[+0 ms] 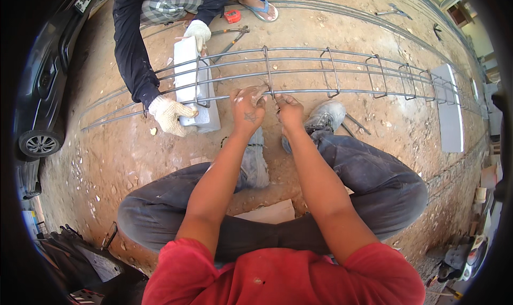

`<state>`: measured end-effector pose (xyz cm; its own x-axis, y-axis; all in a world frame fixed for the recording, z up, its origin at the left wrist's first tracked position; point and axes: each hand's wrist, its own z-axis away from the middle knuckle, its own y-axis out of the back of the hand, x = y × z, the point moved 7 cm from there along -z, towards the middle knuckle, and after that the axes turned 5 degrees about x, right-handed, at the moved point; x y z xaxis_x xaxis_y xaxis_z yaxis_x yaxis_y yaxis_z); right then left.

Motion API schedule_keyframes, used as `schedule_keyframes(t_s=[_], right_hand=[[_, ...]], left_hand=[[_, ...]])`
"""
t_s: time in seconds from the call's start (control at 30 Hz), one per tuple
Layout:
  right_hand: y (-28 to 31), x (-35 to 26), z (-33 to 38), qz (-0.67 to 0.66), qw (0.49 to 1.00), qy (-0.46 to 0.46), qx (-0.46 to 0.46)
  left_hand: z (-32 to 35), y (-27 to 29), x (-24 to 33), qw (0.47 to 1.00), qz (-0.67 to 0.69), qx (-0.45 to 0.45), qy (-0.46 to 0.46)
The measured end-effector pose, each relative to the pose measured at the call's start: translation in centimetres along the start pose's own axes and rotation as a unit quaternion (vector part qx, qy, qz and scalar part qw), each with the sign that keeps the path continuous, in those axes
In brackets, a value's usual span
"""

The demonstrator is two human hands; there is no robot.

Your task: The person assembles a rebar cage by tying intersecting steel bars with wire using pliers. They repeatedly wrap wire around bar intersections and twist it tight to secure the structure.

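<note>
Fingers [255,94] of the left hand [247,108] are curled shut at the near bar [352,93] of the rebar cage [299,72], right where a stirrup [268,70] crosses it. Fingers of the right hand [289,111] are also closed at this joint, just beside the left; whether they grip tie wire or a tool cannot be told.

The cage lies on its side across the dirt ground [133,160], in front of the person's shoe [326,117]. Its left part rests on a pale block [188,59]; a second pale block [449,107] lies under the far right end.

Progress, as a judgement: stirrups already stand on the bars from the joint in hand out to the right end, and one more sits at the left block. Whether each crossing is tied is too small to tell. Left of that block the bars run bare.

A co-worker in white gloves steadies the cage: one glove [170,114] on the near bars, the other glove [198,32] above the block. Pliers [235,35] and a small red object [232,16] lie on the ground beyond. A dark car [43,80] is parked at the left.
</note>
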<state>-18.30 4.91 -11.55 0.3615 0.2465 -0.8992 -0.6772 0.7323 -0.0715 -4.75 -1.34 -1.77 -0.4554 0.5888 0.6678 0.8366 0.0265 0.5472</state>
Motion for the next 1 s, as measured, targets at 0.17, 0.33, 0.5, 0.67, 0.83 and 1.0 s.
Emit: schedule_keyframes(t_s=[0.17,0.33,0.5,0.67,0.83,1.0], right_hand=[[0.9,-3.1,2.4,0.254,0.950,0.155,0.090],[-0.1,-8.7,4.2,0.436,0.879,0.189,-0.027],[-0.2,-13.0,4.7,0.531,0.827,0.161,-0.088],[-2.4,-13.6,5.4,0.433,0.853,0.255,-0.141],[-1.9,-12.7,5.2,0.393,0.873,0.254,-0.141],[-0.7,-11.8,3.9,0.396,0.884,0.212,-0.132]], left_hand=[[2.2,0.2,1.3,0.995,-0.011,0.038,-0.097],[2.5,0.0,1.9,0.985,-0.070,0.101,-0.125],[2.6,-0.2,1.6,0.981,-0.086,0.120,-0.128],[3.8,0.2,1.8,0.983,-0.057,0.099,-0.142],[4.2,0.5,2.3,0.986,-0.049,0.082,-0.139],[3.3,1.2,2.8,0.989,-0.015,0.085,-0.120]])
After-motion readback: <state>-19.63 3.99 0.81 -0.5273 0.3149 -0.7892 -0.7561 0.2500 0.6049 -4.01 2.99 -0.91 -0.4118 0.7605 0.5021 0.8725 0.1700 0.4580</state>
